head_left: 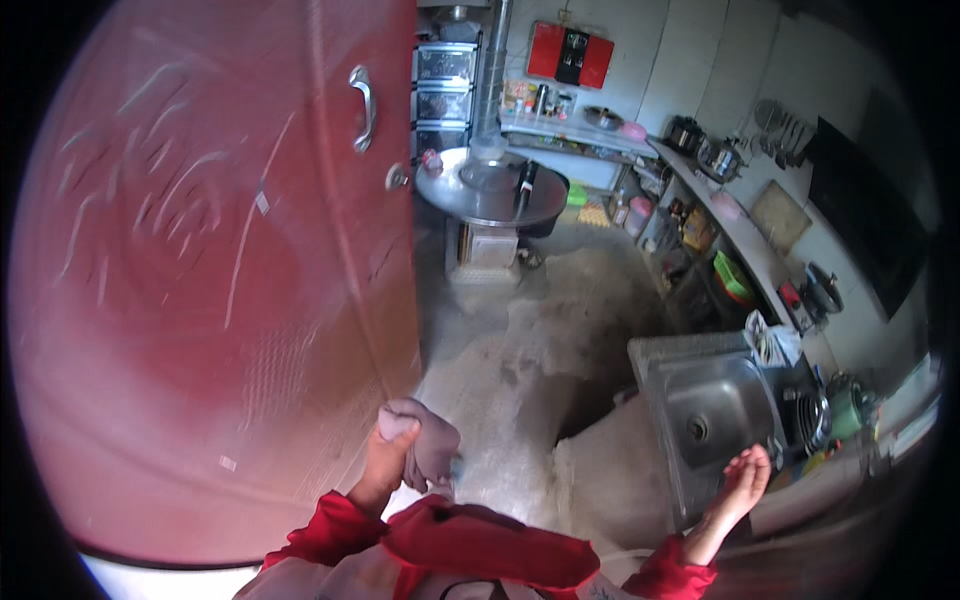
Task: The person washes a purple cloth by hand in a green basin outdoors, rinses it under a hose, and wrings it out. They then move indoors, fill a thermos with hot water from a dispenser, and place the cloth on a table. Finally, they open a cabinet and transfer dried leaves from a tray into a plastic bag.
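Note:
My left hand (386,457) grips a folded mauve-grey cloth (424,439), thumb on top, beside the lower part of a red door (300,262). Out to the right is my right hand (742,480), raised near the front corner of a stainless steel sink (720,405). Its fingers are loosely curled, and I see nothing in them. The sink basin shows its drain and no dishes. A metal pull handle (364,109) and a round lock (396,177) are on the door, which stands ajar.
A round metal-topped stove (487,187) with a flue pipe stands at the back, a dark bottle-like object (527,180) on it. Along the right wall runs a counter (720,199) with pots and shelves below. A crumpled plastic bag (772,341) lies at the sink's far corner. Concrete floor (510,360) stretches between.

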